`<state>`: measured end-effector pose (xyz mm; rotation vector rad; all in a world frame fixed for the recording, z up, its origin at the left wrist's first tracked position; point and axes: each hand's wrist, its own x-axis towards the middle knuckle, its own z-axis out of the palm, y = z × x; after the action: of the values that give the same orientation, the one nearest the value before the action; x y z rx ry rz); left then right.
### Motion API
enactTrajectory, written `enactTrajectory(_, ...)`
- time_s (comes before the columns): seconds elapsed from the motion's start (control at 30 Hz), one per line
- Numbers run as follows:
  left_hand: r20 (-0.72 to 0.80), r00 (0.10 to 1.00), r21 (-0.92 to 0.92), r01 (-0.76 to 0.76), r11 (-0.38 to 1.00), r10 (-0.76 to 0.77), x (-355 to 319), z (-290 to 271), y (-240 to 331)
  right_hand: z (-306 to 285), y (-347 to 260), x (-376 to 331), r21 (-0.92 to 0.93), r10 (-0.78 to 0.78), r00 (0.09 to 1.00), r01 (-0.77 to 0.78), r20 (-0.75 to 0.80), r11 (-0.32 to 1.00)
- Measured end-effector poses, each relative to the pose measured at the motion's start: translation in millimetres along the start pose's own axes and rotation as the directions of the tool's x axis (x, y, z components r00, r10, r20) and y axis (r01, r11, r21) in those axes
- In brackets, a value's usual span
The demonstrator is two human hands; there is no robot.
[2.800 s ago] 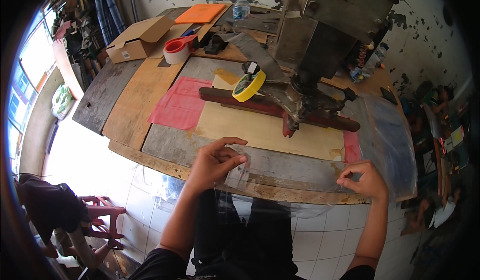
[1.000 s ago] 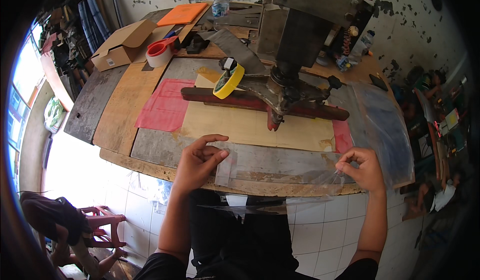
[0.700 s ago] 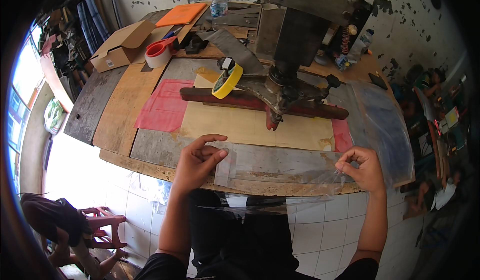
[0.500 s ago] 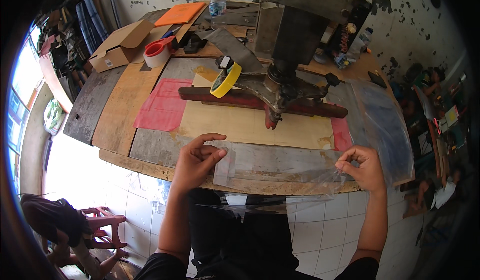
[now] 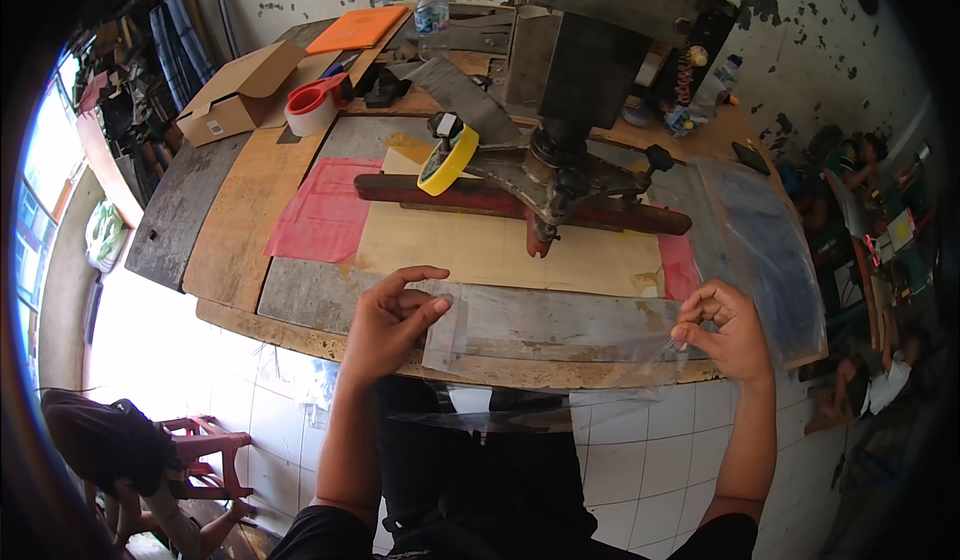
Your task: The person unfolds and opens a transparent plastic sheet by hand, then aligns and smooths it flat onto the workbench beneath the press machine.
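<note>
A thin clear plastic sheet [image 5: 445, 345] hangs slack between my hands at the table's near edge, its lower part sagging over my dark trousers. With thumb and curled fingers my left hand [image 5: 385, 330] pinches its left corner, the index finger stretched out above. My right hand [image 5: 728, 332] grips the gathered right end between thumb and fingers. Just beyond the sheet, a cream-coloured board [image 5: 480, 250] lies on the grey metal plate [image 5: 310, 285], with pink sheets [image 5: 325, 205] at its ends. Above the board stands a press head with a long dark red bar [image 5: 600, 212].
A yellow tape roll [image 5: 447, 162] hangs on the press frame. Behind left are a tape dispenser [image 5: 315, 110], a cardboard box [image 5: 240, 90], an orange folder [image 5: 358, 30] and a water bottle [image 5: 431, 15]. Clear plastic sheets [image 5: 770, 260] lie at right. Other people sit at both sides.
My right hand has risen very slightly with its end of the sheet. The view has shifted a little; my left hand keeps its pinch.
</note>
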<state>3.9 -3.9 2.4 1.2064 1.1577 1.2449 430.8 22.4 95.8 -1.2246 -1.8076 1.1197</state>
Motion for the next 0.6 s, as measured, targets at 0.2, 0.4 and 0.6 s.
enactTrajectory(0.2, -0.002, 1.0, -0.009, -0.003, 1.0, 0.003, -1.7, 1.3, 2.7, -4.2, 7.5, -4.2, 0.002, 0.007, 1.0, -0.007, 0.029, 1.0)
enactTrajectory(0.4, -0.017, 1.0, 0.01, -0.013, 1.0, 0.013, -2.0, 0.6, -0.5, 1.2, 8.3, -7.8, 0.006, 0.016, 1.0, -0.016, 0.024, 1.0)
enactTrajectory(0.6, -0.061, 0.997, 0.078, -0.044, 0.996, 0.049, 1.3, 4.4, -2.8, 25.4, 33.3, 6.2, -0.004, -0.061, 0.975, 0.061, -0.213, 0.998)
